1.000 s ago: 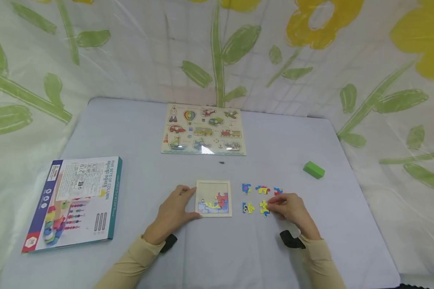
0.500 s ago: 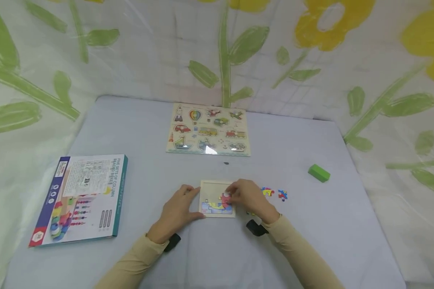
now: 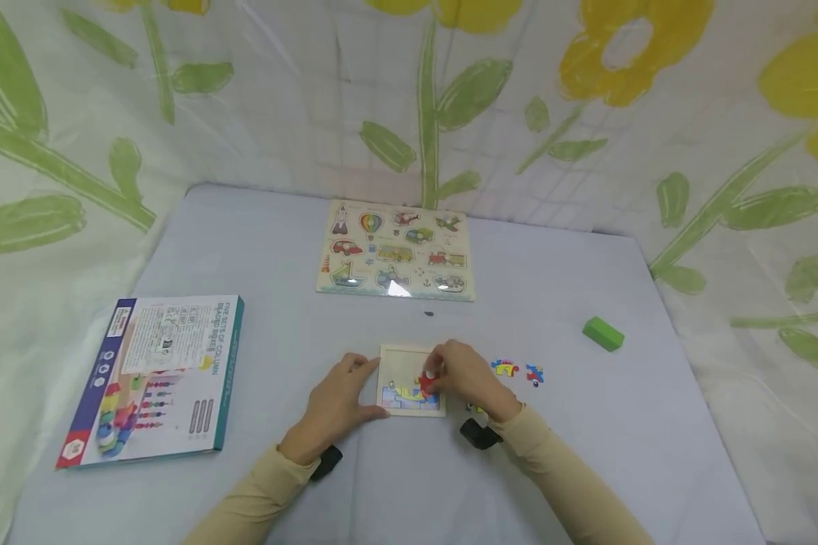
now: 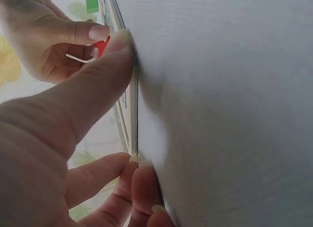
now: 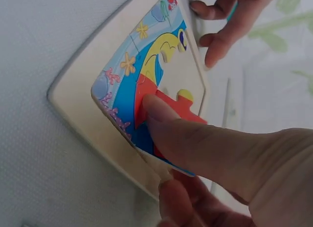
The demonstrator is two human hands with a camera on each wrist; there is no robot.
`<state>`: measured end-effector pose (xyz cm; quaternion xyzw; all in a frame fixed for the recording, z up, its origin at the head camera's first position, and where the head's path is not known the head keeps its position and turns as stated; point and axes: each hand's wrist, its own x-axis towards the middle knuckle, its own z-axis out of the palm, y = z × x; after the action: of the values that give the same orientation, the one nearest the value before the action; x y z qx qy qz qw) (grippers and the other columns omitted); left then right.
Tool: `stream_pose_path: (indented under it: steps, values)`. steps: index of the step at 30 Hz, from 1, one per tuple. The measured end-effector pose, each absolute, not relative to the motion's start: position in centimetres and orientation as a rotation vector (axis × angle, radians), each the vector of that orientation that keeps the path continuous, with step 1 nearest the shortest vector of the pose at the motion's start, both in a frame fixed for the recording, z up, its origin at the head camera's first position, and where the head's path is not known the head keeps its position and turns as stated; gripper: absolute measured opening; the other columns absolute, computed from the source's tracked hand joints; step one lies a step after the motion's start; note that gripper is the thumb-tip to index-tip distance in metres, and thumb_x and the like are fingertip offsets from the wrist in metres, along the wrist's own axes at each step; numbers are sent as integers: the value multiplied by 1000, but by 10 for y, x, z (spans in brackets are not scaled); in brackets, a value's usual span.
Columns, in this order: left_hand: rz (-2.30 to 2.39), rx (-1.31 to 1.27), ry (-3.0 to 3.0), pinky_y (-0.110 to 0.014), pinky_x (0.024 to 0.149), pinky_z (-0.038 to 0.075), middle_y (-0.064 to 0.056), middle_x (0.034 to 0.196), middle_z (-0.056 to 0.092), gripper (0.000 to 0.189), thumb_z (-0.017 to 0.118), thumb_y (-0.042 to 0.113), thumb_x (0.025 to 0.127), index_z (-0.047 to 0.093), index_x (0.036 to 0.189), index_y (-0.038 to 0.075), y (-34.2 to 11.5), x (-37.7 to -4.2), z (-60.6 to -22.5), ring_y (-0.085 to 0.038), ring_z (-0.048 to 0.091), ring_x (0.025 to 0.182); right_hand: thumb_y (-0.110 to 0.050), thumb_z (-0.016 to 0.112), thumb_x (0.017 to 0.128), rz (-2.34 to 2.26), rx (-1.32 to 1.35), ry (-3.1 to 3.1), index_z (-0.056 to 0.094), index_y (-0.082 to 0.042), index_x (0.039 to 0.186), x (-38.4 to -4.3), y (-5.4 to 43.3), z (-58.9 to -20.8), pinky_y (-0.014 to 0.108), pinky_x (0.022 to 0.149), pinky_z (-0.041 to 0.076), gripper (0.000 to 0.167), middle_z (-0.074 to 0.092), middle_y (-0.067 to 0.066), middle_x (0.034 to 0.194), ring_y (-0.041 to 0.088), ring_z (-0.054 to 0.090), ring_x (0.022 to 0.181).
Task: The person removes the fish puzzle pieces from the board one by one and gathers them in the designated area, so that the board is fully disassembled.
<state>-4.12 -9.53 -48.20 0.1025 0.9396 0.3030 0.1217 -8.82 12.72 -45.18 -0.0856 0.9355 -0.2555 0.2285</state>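
A small square wooden puzzle frame (image 3: pixel 402 350) lies on the table, its lower part filled with blue, yellow and red pieces. My left hand (image 3: pixel 338 401) steadies its left side, thumb by the near corner and fingertips at the far part of that edge; the left wrist view shows the thumb (image 4: pixel 105 73) against the rim. At the frame's right side my right hand (image 3: pixel 466 375) pinches a red puzzle piece (image 3: pixel 427 383). In the right wrist view the thumb lies over the red area (image 5: pixel 183 108). Whether that piece sits flat is unclear.
Loose puzzle pieces (image 3: pixel 504 369) lie right of the frame, some partly hidden by the right wrist. A vehicle puzzle board (image 3: pixel 395 250) is behind, a green block (image 3: pixel 603 334) at right, a boxed bead toy (image 3: pixel 153 378) at left. A small dark bit (image 3: pixel 429 313) lies behind the frame.
My right hand has moved left from a loose yellow piece to the frame and now grips the red piece. My left hand stays at the frame. The view has shifted slightly.
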Motion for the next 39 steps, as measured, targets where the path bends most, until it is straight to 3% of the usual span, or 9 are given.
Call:
stream_pose_path:
  steps: [12, 20, 27, 31, 36, 39]
  values:
    - [882, 331, 2786, -45, 88, 58, -15, 133, 61, 83, 95, 28, 72, 60, 143, 4, -96, -37, -482, -28, 64, 114, -15, 76, 93, -909, -452, 2539, 71, -12, 101, -84, 148, -459, 23, 78, 52, 10, 71, 0, 94, 11, 60, 86]
    - [866, 327, 2781, -44, 88, 58, -15, 133, 60, 82, 94, 29, 73, 59, 143, 5, -95, -37, -483, -26, 64, 113, -15, 76, 94, -969, -509, 2549, 75, -13, 99, -83, 151, -463, 24, 81, 55, 6, 75, 2, 100, 13, 68, 90]
    - [845, 326, 2777, -44, 88, 58, -15, 134, 60, 84, 94, 30, 74, 58, 147, 10, -94, -39, -480, -27, 64, 112, -17, 80, 90, -830, -526, 2589, 79, -14, 105, -84, 148, -462, 23, 76, 50, 15, 72, -2, 94, 10, 60, 83]
    - [814, 409, 2792, -43, 83, 56, -14, 130, 60, 71, 91, 30, 76, 65, 142, 21, -94, -38, -479, -27, 61, 106, -18, 82, 88, -815, -485, 2592, 80, -14, 105, -85, 148, -464, 22, 75, 48, 18, 73, -1, 96, 10, 58, 83]
    - [787, 534, 2809, -44, 74, 50, -11, 121, 59, 38, 86, 23, 81, 80, 118, 28, -91, -34, -478, -28, 57, 100, -18, 83, 87, -825, -439, 2583, 80, -14, 104, -86, 148, -465, 24, 77, 50, 17, 75, 0, 100, 10, 60, 85]
    - [782, 566, 2794, -45, 74, 46, -7, 115, 57, 27, 83, 19, 85, 83, 109, 31, -89, -32, -476, -27, 53, 100, -18, 83, 87, -822, -428, 2583, 79, -13, 104, -86, 147, -464, 26, 79, 53, 18, 75, 0, 101, 11, 62, 87]
